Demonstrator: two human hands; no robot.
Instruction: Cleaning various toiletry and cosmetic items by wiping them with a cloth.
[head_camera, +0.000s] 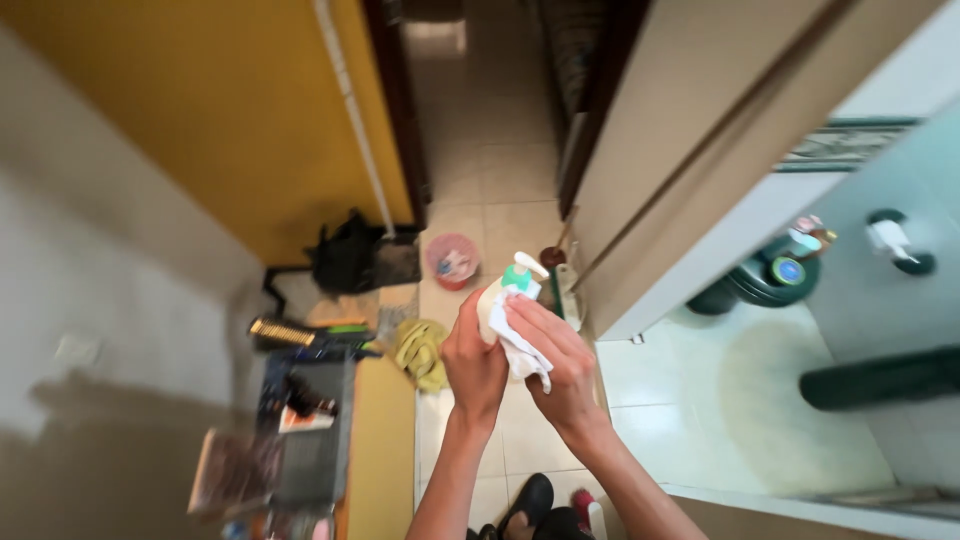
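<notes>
While I watch from the head camera, I see my left hand (474, 365) wrapped closed around the lower body of a pale pump bottle (497, 296), held upright in mid-air near the middle of the scene; its pump head is green with a white spout pointing right. My right hand (560, 365) is curled shut on a crumpled white cloth (518, 345), which it presses against the bottle's right side; the two hands touch each other around the bottle. I can read no label on the bottle, since fingers and cloth cover most of it.

Below and beyond the hands lies a pale tiled floor (490, 170) running to the far end of the scene; on it, just left of the bottle, stands a small pink round tub (452, 260) with something patterned inside; a yellow rag (422, 352) lies crumpled on the floor left of my left hand. A black bag (345, 255) slumps against the base of a yellow wall (240, 120) at far left; a white pipe (350, 110) runs along that wall. At near left a dark rack (305, 430) carries brushes and flat packets, blurred. To the right, past a beige door (700, 130), a light green bathroom floor (740, 400) holds a dark green round bucket (775, 280).
</notes>
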